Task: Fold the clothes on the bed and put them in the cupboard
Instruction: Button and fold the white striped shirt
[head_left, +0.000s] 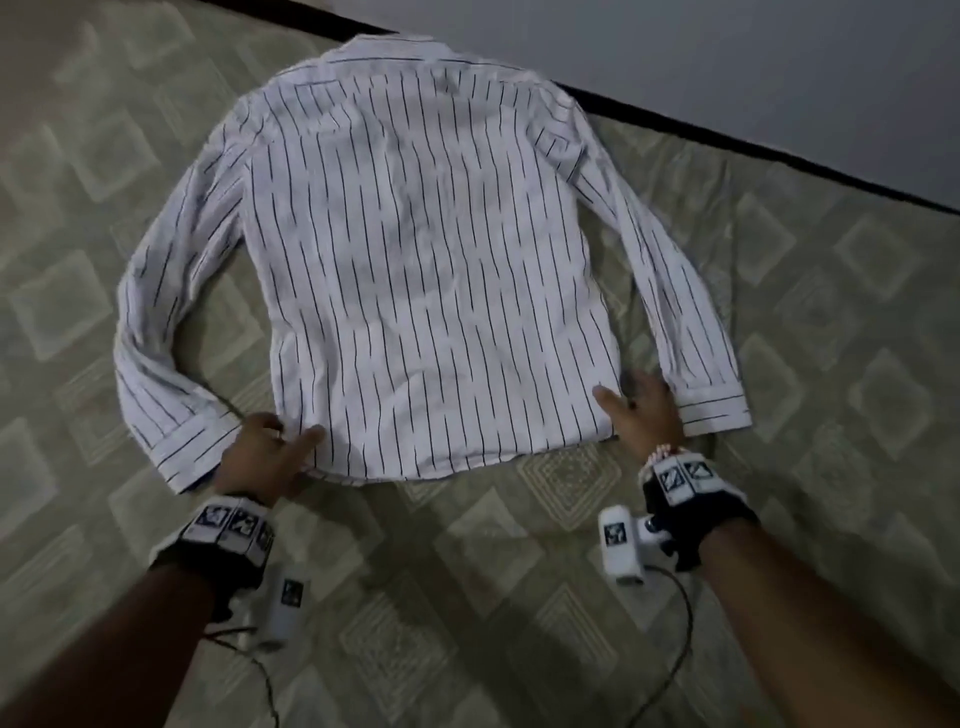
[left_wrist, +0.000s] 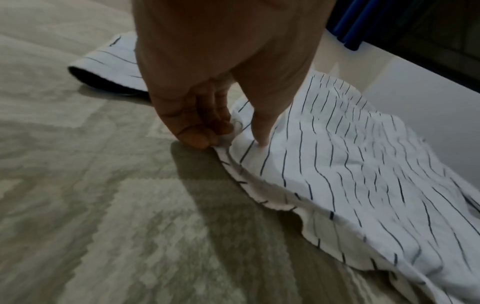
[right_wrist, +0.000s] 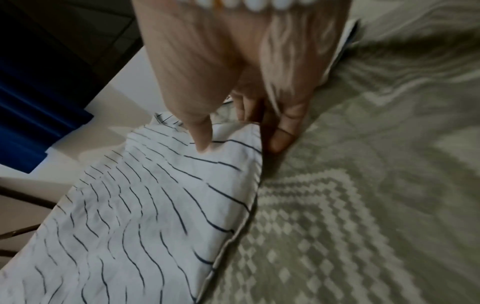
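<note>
A white shirt (head_left: 426, 260) with thin dark stripes lies spread flat on the bed, back up, collar at the far end and both sleeves out at the sides. My left hand (head_left: 275, 441) pinches the near left corner of its hem; in the left wrist view the thumb lies on the shirt (left_wrist: 350, 174) and the curled fingers of the left hand (left_wrist: 230, 142) tuck under the edge. My right hand (head_left: 634, 400) pinches the near right corner the same way, thumb on top of the shirt (right_wrist: 130, 216) and fingers of the right hand (right_wrist: 240, 146) behind its edge.
The bed cover (head_left: 571, 597) is grey-green with a diamond pattern. The bed's dark far edge (head_left: 675, 130) runs diagonally, with pale floor (head_left: 753, 62) beyond. The left sleeve (head_left: 150, 364) and right sleeve (head_left: 691, 322) lie beside my hands. A blue object (right_wrist: 31, 115) stands on the floor.
</note>
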